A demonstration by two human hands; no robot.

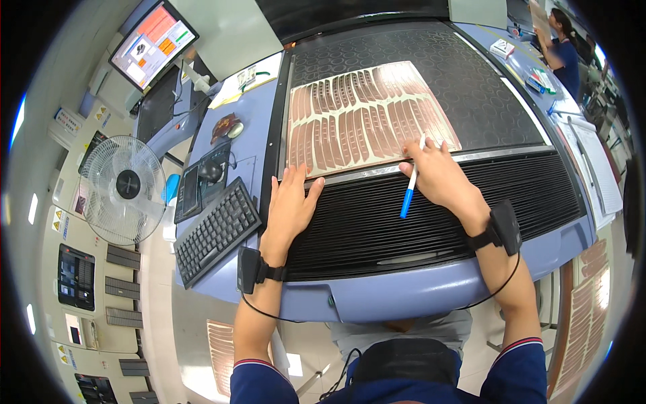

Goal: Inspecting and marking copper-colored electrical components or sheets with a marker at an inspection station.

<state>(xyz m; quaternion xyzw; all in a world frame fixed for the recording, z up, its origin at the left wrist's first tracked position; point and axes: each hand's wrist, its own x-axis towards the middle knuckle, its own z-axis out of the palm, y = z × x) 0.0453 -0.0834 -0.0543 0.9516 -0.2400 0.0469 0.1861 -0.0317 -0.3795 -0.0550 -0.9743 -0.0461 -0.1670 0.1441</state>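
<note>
A flat copper-coloured circuit panel (363,114), patterned with rows of curved strips, lies on the black textured bed of a machine (484,87). My left hand (291,202) rests open at the panel's near left corner, fingertips on its edge and thumb apart. At the near right part of the panel, my right hand (434,172) touches the surface with its fingers. A white marker pen with a blue cap (408,195) is held between its thumb and fingers, the blue end pointing toward me. Each wrist wears a black strapped device with a cable.
Black ribbed bellows (431,209) span the machine's front. To the left are a keyboard (219,232), a mouse (212,170), a fan (124,188) and a monitor (153,46). Papers (589,161) lie at the right; another person (564,57) stands far right. More patterned panels (589,316) lean below.
</note>
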